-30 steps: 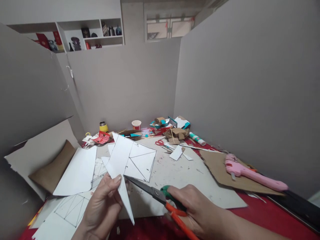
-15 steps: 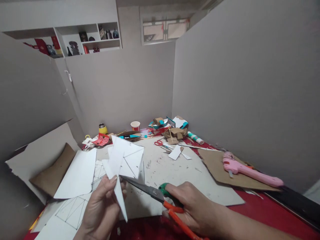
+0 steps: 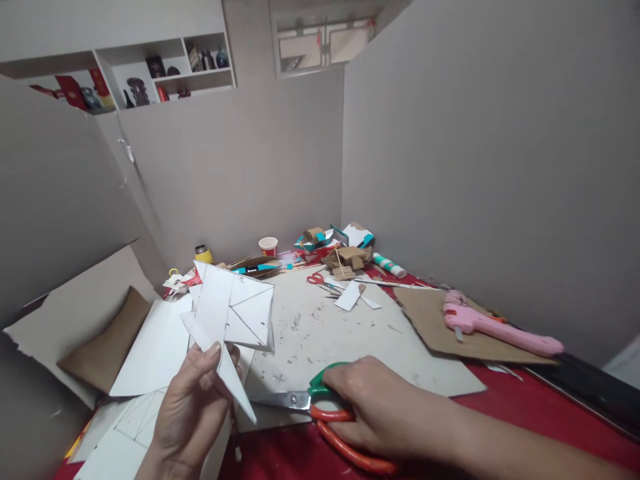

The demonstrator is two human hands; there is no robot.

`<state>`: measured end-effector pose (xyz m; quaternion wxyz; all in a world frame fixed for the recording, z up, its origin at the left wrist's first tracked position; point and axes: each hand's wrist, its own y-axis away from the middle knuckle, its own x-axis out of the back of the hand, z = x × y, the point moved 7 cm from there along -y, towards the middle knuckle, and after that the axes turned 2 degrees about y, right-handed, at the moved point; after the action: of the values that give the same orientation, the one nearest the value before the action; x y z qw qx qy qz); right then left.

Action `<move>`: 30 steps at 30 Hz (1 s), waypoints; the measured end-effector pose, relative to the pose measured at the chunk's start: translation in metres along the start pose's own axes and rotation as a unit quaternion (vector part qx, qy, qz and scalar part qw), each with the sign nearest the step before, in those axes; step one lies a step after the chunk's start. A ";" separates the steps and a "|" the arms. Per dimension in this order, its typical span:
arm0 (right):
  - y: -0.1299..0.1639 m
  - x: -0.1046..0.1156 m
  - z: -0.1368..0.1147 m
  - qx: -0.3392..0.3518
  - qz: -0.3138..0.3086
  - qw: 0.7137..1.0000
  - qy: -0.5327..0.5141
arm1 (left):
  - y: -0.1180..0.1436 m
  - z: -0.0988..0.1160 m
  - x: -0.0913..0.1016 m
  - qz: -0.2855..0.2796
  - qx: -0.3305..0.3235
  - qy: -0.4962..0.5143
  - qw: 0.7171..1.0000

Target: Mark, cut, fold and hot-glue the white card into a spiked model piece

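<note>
My left hand [image 3: 193, 407] pinches a white cardboard cut-out [image 3: 231, 312] with pencil lines, held upright above the table's near left part. My right hand [image 3: 380, 403] grips the green and orange handles of large scissors [image 3: 320, 417]. The scissors lie low on the grey cutting board [image 3: 350, 347], blades closed and pointing left, just below and to the right of the cut-out, apart from it.
White lined sheets [image 3: 150, 353] and brown cardboard [image 3: 100, 347] lie at the left. A pink glue gun [image 3: 495, 330] rests on brown cardboard at the right. Small red scissors [image 3: 320, 281], a paper cup [image 3: 268, 246], a glue stick [image 3: 390, 266] and scraps crowd the back. Grey walls enclose the table.
My right hand has lowered the scissors from the cut-out's edge down onto the board, blades now closed. My left hand has shifted the cut-out slightly left.
</note>
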<state>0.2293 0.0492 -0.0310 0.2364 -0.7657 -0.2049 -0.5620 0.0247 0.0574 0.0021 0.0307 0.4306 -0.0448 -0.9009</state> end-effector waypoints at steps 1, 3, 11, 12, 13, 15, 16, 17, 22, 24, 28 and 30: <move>0.001 0.002 -0.001 0.007 0.000 1.000 -0.011 | 0.001 -0.002 -0.001 -0.010 0.005 -0.018 1.000; 0.002 0.010 -0.002 0.020 0.019 0.998 -0.054 | 0.002 -0.008 -0.003 -0.025 0.014 -0.053 0.998; -0.008 0.012 -0.010 -0.010 -0.017 0.773 -0.634 | 0.007 -0.041 -0.009 -0.046 0.079 -0.147 0.985; -0.010 0.008 -0.011 -0.018 -0.028 0.743 -0.668 | 0.007 -0.046 -0.010 -0.055 0.089 -0.152 0.983; -0.011 0.004 -0.011 -0.026 -0.035 0.723 -0.690 | 0.008 -0.050 -0.011 -0.060 0.097 -0.157 0.981; -0.011 -0.001 -0.009 -0.038 -0.037 0.705 -0.707 | 0.008 -0.056 -0.012 -0.062 0.110 -0.161 0.979; -0.011 -0.003 -0.008 -0.043 -0.038 0.705 -0.707 | 0.008 -0.058 -0.013 -0.062 0.114 -0.161 0.978; -0.010 -0.004 -0.007 -0.047 -0.040 0.709 -0.702 | 0.008 -0.060 -0.014 -0.061 0.115 -0.161 0.978; -0.006 -0.007 -0.004 -0.081 -0.021 0.714 -0.695 | 0.003 -0.055 -0.018 -0.046 0.049 -0.187 0.980; -0.005 -0.008 -0.005 -0.083 -0.012 0.708 -0.702 | 0.001 -0.055 -0.019 -0.044 0.034 -0.203 0.978; -0.006 -0.013 -0.006 -0.094 -0.006 0.698 -0.710 | 0.000 -0.056 -0.017 -0.036 0.026 -0.209 0.977; -0.007 -0.015 -0.006 -0.099 -0.011 0.691 -0.716 | 0.001 -0.056 -0.017 -0.037 0.028 -0.207 0.977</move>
<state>0.2169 0.0504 -0.0425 -0.0648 -0.9526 -0.2637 0.1369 0.0789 0.0553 -0.0198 -0.0241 0.2363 -0.0594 -0.9696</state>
